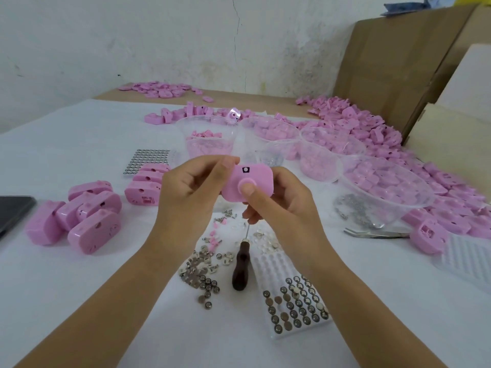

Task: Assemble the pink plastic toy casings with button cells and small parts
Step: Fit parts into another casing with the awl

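A pink camera-shaped toy casing [255, 176] is held above the table between both hands. My left hand [186, 187] grips its left end, thumb on the top corner. My right hand [281, 200] holds the right side, thumb pressed on the round front knob. Below the hands lie loose button cells [208, 286], small metal contact plates [196, 264], tiny screws [225, 215] and a dark-handled screwdriver [240, 272]. A clear tray of button cells [295, 306] sits at the lower right.
Closed pink casings [79, 213] are heaped at the left, beside a dark phone [13, 211]. Clear plastic bowls [385, 187] of pink parts stand behind, with tweezers [374, 233] nearby. A long pile of pink shells [372, 128] runs along cardboard boxes [398, 62] on the right.
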Demonstrator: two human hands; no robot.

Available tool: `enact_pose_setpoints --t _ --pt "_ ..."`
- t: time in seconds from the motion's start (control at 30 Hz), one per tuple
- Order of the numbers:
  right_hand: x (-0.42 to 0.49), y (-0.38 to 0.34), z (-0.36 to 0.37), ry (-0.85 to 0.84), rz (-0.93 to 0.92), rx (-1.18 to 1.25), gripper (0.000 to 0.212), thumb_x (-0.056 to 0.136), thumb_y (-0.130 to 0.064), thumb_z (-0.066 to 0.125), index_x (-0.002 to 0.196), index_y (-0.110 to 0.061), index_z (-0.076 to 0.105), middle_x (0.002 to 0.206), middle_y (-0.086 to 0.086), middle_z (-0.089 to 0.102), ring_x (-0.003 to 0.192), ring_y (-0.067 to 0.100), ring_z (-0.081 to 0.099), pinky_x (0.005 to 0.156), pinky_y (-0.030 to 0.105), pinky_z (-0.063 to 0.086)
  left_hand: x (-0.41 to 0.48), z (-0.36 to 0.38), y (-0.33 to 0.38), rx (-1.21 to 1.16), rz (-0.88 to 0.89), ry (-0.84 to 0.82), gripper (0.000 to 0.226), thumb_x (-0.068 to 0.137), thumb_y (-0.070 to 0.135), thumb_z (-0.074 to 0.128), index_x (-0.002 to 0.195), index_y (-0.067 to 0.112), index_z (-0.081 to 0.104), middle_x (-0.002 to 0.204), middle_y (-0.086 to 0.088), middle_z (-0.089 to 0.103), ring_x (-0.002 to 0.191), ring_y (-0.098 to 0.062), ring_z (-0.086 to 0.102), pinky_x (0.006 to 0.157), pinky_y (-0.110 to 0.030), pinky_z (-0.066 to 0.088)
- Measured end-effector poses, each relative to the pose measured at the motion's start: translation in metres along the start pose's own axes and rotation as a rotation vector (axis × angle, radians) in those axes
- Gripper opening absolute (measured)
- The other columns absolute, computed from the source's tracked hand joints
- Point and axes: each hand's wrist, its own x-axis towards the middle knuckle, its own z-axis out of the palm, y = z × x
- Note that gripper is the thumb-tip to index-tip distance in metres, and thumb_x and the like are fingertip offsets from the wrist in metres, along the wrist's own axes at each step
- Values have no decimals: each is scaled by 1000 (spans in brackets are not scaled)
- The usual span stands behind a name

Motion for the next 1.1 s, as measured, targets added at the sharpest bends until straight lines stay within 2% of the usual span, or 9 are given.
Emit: enact_pose_setpoints --t 0.1,0.27,0.33,0.43,0.6,0.8,0.97,1.03,1.1 --pt "-1 -2 -1 44 -19 -27 14 82 -15 71 93 -9 64 78 5 70 60 12 63 59 24 53 -1 1 -2 23 26 -5 16 71 45 61 78 41 75 79 13 71 80 -9 65 79 -28 54" --pt "-3 -2 0 70 35 87 11 80 -7 70 89 -4 65 72 8 69 53 15 64 54 21 51 -2 2 -5 51 60 -20 11 77 38 65 79 43 74 78 14 71 77 -5 64 73 -20 54" --pt "-2 -1 1 67 69 133 14 77 -10 72 87 -3 65 68 8 68 51 15 63 52 21 51 -2 2 -6 45 72 -16 17 80 29 63 81 41 74 76 14 69 73 -3 62 69 -16 51" --pt "0 -4 0 44 101 198 33 64 -27 71 87 -4 65 66 6 68 51 14 63 53 21 52 -2 2 -5 48 110 -26 18 81 20 60 87 33 69 76 16 69 71 2 61 66 -12 47" --pt "0 -4 2 9 126 212 45 61 -31 70 94 -1 63 67 3 68 53 13 64 56 20 52 -1 0 -5 164 179 -22 13 84 19 57 84 29 65 75 21 67 71 5 60 66 -9 46" --pt "0 -4 2 32 95 186 41 64 -31 70 95 -4 63 74 2 69 57 13 64 59 20 52 -1 -2 -5 90 178 -34 12 81 29 62 89 36 68 76 19 66 72 3 58 67 -10 45" --pt "0 -1 3 36 115 199 31 72 -22 71 95 -3 63 76 5 69 57 13 63 59 21 53 -1 0 -5 159 176 -25 15 85 19 57 85 31 65 76 22 67 73 5 60 67 -9 45" --pt "-1 1 4 90 63 126 27 71 -25 76 91 -10 65 76 2 70 60 12 64 60 22 53 -1 1 -6 130 140 -14 17 87 17 57 89 32 65 75 20 67 71 4 60 65 -9 46" --pt "-3 6 5 216 -90 -128 21 71 -26 80 83 -19 64 74 -2 69 61 9 62 59 20 51 -3 4 -6 138 90 -17 21 92 17 58 95 37 64 77 20 67 71 4 61 64 -9 47"
